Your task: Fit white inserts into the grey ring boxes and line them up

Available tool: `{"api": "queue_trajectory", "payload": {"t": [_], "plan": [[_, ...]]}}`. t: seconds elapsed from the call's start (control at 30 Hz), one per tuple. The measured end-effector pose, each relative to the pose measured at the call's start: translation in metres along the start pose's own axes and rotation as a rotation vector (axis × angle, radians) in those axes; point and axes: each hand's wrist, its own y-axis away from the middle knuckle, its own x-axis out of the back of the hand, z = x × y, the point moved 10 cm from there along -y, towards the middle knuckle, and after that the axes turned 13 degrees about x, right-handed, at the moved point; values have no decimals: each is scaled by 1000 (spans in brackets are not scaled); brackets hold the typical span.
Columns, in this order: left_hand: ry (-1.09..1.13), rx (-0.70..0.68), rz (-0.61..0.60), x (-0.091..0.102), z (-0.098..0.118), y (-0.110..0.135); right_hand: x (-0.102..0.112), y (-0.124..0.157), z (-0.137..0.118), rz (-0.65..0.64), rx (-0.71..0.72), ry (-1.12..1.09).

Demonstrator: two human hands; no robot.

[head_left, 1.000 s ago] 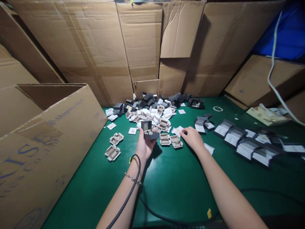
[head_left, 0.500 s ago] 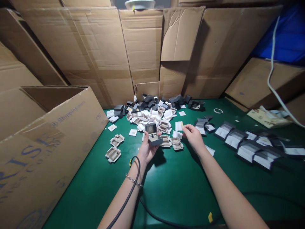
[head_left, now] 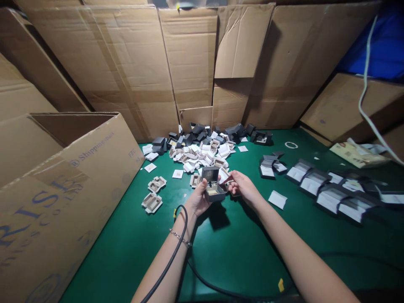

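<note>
Whereas the right hand (head_left: 243,187) held a white card (head_left: 223,175) apart half a second ago, its fingers now pinch that card at the open grey box (head_left: 214,191), which the left hand (head_left: 198,200) grips above the desk (head_left: 240,252).

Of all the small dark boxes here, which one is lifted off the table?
The open box in the left hand, lid raised; the others lie on the green table.
</note>
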Motion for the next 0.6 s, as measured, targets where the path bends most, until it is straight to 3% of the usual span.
{"api": "queue_trajectory", "payload": {"t": [0.27,0.6], "plan": [[-98,40,-87,-14,-4,5,4,3,-3,39,6,3],[-126,30,-92,-22,-3,8,8,4,-5,141,6,-240]]}}
